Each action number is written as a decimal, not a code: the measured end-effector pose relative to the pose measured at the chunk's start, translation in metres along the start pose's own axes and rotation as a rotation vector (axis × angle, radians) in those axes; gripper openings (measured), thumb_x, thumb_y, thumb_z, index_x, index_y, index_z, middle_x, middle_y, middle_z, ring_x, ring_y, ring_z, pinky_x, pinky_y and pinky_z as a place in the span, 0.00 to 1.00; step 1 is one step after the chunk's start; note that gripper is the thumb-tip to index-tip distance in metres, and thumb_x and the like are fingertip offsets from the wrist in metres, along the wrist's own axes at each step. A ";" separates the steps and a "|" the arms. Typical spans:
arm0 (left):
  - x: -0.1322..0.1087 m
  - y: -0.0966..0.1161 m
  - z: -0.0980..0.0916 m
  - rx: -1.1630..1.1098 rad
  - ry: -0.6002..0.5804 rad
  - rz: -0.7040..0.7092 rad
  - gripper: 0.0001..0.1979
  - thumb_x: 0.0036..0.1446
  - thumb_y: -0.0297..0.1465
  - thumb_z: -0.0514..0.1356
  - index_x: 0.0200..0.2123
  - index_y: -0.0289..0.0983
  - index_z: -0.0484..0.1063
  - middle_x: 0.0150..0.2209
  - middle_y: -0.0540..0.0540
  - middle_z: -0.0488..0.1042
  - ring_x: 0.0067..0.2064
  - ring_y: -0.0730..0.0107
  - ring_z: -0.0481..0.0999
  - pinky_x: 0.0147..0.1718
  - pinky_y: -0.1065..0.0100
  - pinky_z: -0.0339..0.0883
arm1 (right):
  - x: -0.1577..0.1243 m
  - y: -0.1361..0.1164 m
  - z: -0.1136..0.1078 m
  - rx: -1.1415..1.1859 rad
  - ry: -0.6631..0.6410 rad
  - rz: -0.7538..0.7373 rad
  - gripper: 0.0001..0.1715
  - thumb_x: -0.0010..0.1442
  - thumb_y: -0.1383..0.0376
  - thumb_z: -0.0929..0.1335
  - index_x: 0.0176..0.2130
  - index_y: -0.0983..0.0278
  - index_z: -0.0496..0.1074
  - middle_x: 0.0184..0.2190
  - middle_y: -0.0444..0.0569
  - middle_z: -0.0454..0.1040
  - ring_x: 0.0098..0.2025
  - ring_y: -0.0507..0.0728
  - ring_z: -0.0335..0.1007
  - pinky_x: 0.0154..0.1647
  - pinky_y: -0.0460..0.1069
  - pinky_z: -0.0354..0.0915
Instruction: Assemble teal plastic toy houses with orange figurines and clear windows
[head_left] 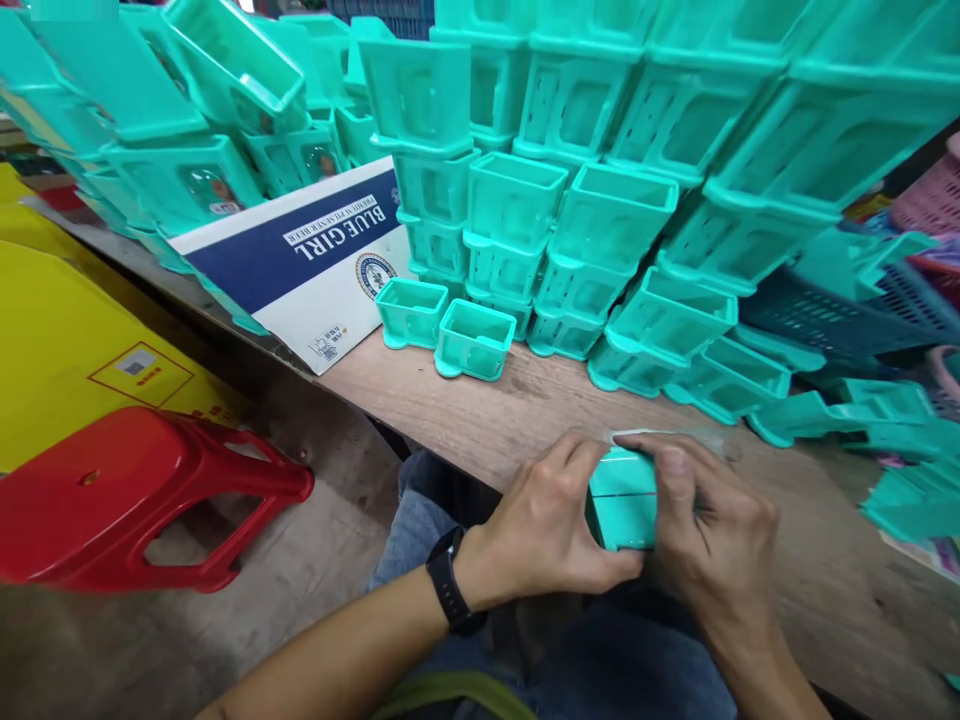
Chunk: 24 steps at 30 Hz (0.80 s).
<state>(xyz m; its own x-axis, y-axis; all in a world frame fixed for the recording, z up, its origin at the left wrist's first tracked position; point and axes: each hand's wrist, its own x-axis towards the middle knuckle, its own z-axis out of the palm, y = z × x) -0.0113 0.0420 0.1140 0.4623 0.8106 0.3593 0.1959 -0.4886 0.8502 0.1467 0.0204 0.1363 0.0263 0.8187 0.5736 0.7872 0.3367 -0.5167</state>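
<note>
A small teal plastic box (622, 500) is held between both hands at the near edge of the wooden table (510, 420). My left hand (547, 530), with a black watch on its wrist, grips the box's left side, fingers curled over its top. On the right side my right hand (712, 530) grips it too, thumb pressed along the upper edge. A thin clear film seems to lie along the box's top edge. Two single teal boxes (450, 325) stand further back on the table.
Tall stacks of teal boxes (570, 200) fill the back and right of the table. A blue and white cardboard box (300, 255) lies at the left. A red plastic stool (142, 490) and yellow sheets (52, 340) are on the floor at the left. Loose teal parts (900, 450) lie at the right.
</note>
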 end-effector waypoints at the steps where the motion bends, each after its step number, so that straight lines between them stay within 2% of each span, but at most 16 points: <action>1: 0.000 0.000 0.001 0.006 0.008 -0.007 0.31 0.43 0.30 0.73 0.52 0.35 0.69 0.48 0.40 0.75 0.50 0.48 0.78 0.50 0.51 0.77 | -0.001 -0.001 0.001 -0.018 0.024 0.014 0.25 0.75 0.56 0.59 0.40 0.58 0.82 0.38 0.48 0.84 0.42 0.59 0.81 0.41 0.53 0.69; 5: -0.001 0.000 0.007 0.035 0.041 -0.044 0.32 0.41 0.32 0.74 0.51 0.37 0.70 0.47 0.41 0.76 0.48 0.46 0.79 0.48 0.49 0.78 | -0.003 -0.001 0.002 -0.032 0.066 0.059 0.28 0.76 0.58 0.57 0.38 0.59 0.82 0.37 0.49 0.85 0.40 0.59 0.81 0.39 0.53 0.69; 9: -0.005 0.001 0.008 0.046 0.019 -0.024 0.30 0.43 0.31 0.73 0.51 0.36 0.69 0.47 0.41 0.75 0.48 0.47 0.79 0.47 0.49 0.78 | -0.008 -0.001 -0.001 0.032 0.068 0.065 0.28 0.76 0.57 0.57 0.40 0.59 0.83 0.39 0.49 0.85 0.42 0.60 0.81 0.42 0.54 0.70; 11: -0.010 0.000 0.007 0.027 0.029 0.000 0.31 0.44 0.31 0.73 0.52 0.38 0.68 0.48 0.41 0.74 0.49 0.48 0.78 0.48 0.50 0.78 | -0.014 0.001 -0.002 0.118 0.058 0.099 0.26 0.75 0.55 0.58 0.43 0.58 0.83 0.44 0.50 0.85 0.48 0.62 0.80 0.48 0.56 0.71; 13: -0.016 -0.002 0.007 -0.032 0.089 0.019 0.33 0.44 0.31 0.73 0.54 0.39 0.67 0.50 0.41 0.74 0.52 0.48 0.77 0.52 0.51 0.76 | -0.021 0.004 -0.001 0.233 0.079 0.157 0.28 0.75 0.52 0.58 0.51 0.59 0.82 0.53 0.51 0.82 0.58 0.65 0.75 0.58 0.61 0.67; 16: -0.029 -0.007 0.012 -0.221 0.233 -0.065 0.35 0.44 0.34 0.75 0.54 0.40 0.66 0.51 0.42 0.74 0.54 0.51 0.77 0.55 0.52 0.74 | -0.030 0.007 0.005 0.463 0.284 0.334 0.31 0.73 0.47 0.57 0.59 0.58 0.76 0.63 0.51 0.75 0.67 0.66 0.66 0.67 0.65 0.59; 18: -0.039 -0.011 0.019 -0.433 0.254 -0.178 0.36 0.45 0.37 0.75 0.55 0.41 0.63 0.51 0.43 0.74 0.51 0.54 0.78 0.50 0.56 0.77 | -0.033 0.005 0.012 0.689 0.370 0.517 0.31 0.71 0.43 0.60 0.56 0.56 0.78 0.59 0.50 0.78 0.65 0.66 0.70 0.66 0.66 0.62; 20: -0.048 -0.014 0.025 -0.599 0.218 -0.233 0.38 0.46 0.38 0.75 0.56 0.42 0.59 0.51 0.43 0.74 0.50 0.56 0.79 0.46 0.59 0.78 | -0.033 0.000 0.017 0.912 0.310 0.660 0.35 0.66 0.37 0.61 0.45 0.58 0.82 0.49 0.53 0.84 0.59 0.68 0.76 0.62 0.66 0.67; 22: -0.055 -0.017 0.026 -0.586 0.175 -0.213 0.40 0.46 0.36 0.75 0.58 0.42 0.58 0.55 0.41 0.74 0.53 0.53 0.79 0.51 0.55 0.76 | -0.034 -0.006 0.020 1.055 0.216 0.720 0.40 0.63 0.33 0.62 0.35 0.60 0.83 0.38 0.55 0.85 0.54 0.70 0.79 0.59 0.66 0.70; 24: -0.057 -0.018 0.021 -0.431 0.143 -0.152 0.44 0.44 0.34 0.75 0.61 0.42 0.58 0.60 0.38 0.71 0.60 0.48 0.75 0.60 0.48 0.70 | -0.037 -0.012 0.018 1.106 0.208 0.739 0.41 0.60 0.31 0.62 0.32 0.61 0.83 0.33 0.55 0.85 0.48 0.71 0.82 0.57 0.66 0.72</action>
<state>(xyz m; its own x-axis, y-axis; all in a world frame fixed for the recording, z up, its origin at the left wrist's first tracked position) -0.0228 -0.0017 0.0699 0.3266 0.9137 0.2419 -0.1386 -0.2068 0.9685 0.1250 -0.0051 0.1097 0.3953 0.9182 -0.0260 -0.3561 0.1271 -0.9258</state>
